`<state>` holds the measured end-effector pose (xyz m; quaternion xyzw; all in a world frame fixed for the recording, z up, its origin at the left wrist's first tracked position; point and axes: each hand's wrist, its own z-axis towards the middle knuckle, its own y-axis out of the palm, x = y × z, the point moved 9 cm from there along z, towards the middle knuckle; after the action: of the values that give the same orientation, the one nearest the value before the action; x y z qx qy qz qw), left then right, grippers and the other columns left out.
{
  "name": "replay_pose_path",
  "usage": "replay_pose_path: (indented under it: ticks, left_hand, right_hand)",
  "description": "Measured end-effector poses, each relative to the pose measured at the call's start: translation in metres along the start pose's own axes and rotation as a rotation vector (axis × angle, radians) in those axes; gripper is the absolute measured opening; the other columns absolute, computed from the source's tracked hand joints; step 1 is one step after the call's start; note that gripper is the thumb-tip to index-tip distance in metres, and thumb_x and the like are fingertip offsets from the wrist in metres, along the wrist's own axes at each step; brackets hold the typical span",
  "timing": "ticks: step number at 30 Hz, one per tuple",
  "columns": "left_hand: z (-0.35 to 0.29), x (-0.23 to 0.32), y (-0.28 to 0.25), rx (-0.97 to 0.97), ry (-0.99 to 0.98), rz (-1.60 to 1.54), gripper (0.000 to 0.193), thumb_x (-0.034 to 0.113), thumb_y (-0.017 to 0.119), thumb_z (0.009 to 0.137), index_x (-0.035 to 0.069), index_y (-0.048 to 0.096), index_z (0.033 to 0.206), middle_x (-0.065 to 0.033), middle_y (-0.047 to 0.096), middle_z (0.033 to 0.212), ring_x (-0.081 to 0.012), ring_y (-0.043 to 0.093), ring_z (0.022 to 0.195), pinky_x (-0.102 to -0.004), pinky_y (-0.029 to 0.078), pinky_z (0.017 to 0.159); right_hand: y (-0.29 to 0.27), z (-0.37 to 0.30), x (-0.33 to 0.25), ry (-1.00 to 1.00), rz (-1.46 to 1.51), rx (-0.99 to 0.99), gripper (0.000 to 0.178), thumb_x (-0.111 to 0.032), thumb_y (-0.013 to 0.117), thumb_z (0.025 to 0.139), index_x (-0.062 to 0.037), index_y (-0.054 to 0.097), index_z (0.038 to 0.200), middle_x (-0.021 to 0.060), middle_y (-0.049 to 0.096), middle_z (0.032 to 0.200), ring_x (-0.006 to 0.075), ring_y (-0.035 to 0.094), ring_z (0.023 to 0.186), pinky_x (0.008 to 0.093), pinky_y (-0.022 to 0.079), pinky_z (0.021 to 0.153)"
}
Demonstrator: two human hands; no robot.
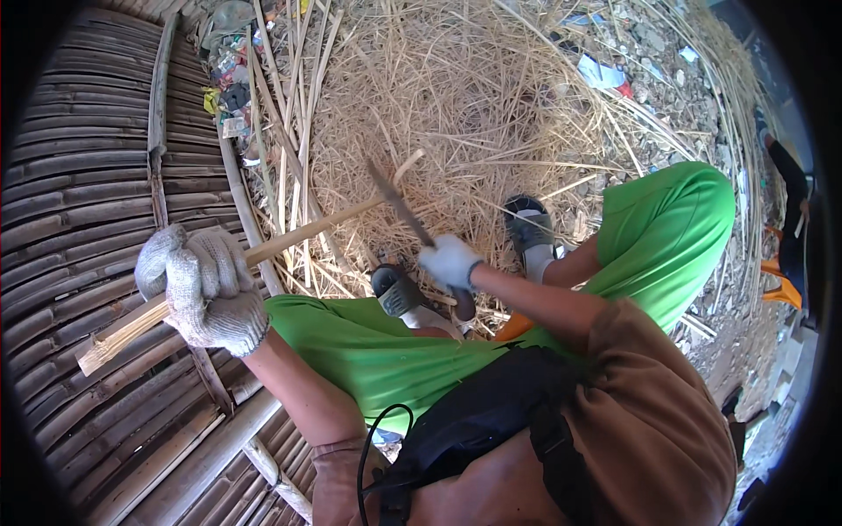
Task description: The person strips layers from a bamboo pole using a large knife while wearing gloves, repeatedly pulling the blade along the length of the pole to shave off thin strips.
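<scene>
My left hand (202, 285), in a grey knit glove, is closed around a pale bamboo strip (307, 230). One thick, split-looking end sticks out below the glove at the left; the strip slants up to the right, its far tip bent. My right hand (450, 263), in a white glove, grips a long knife (403, 210) with a dark, narrow blade. Its blade points up and to the left, crossing the strip near the far end. Whether the edge touches the strip I cannot tell. The knife's dark handle end shows below the right glove.
Bamboo slats (88, 175) form a wall or platform on the left. Straw-like shavings (456, 96) cover the ground ahead, with long strips (294, 114) beside them. My sandalled feet and green-clothed knees (667, 219) frame the work. Another person (794, 193) is at the far right by an orange chair (781, 279).
</scene>
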<state>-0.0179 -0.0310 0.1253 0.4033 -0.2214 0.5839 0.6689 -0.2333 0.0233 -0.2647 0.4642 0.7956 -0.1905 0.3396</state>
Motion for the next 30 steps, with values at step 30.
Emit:
replay_pose_path:
  ticks: [30]
  left_hand:
    - [-0.004, -0.009, 0.012, 0.035, 0.004, -0.062, 0.029, 0.01, 0.069, 0.094, -0.004, 0.068, 0.119, 0.0064, 0.036, 0.054, -0.006, 0.028, 0.041, -0.0251, 0.027, 0.036]
  right_hand:
    - [-0.053, 0.047, 0.089, -0.221, -1.067, 0.028, 0.038, -0.031, 0.056, 0.095, 0.0003, 0.078, 0.098, 0.0272, 0.075, 0.098, 0.0415, 0.077, 0.087, 0.0496, 0.061, 0.082]
